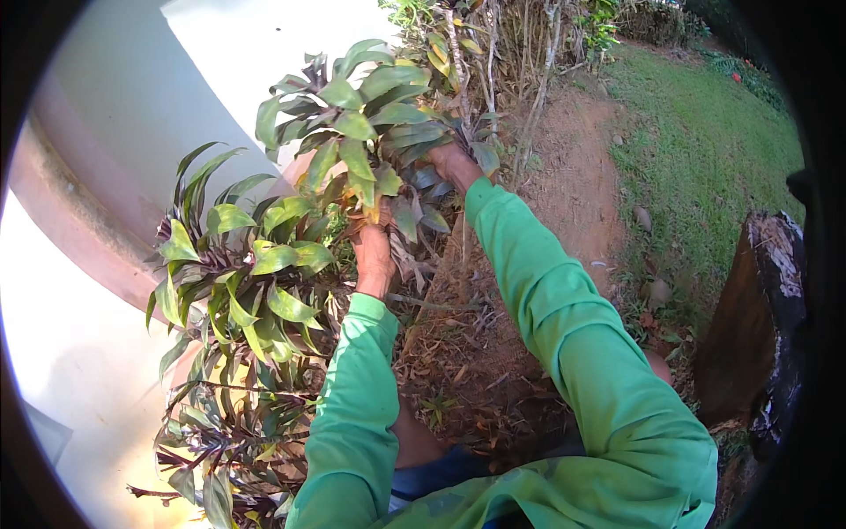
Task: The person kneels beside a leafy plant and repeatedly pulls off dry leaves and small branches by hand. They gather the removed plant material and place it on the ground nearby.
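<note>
A leafy shrub (357, 119) with broad green and purplish leaves stands in front of me beside a pale wall. My left hand (373, 254) reaches up into its lower part, at yellowed and dry brown leaves (406, 251); its fingertips are hidden among them. Further up and to the right, my right hand (453, 165) is in among the dark lower leaves near the shrub's stems, with its fingers largely covered by foliage. What either hand grips cannot be made out. A second clump of the same kind of plant (244, 264) grows left of my left hand.
The wall (165, 99) curves along the left. Thin bare stems (538, 99) rise at the top. Bare soil (581, 165) with dry litter runs beside grass (694, 159) on the right. A dark wooden stump or post (747, 324) stands at the far right, near my right elbow.
</note>
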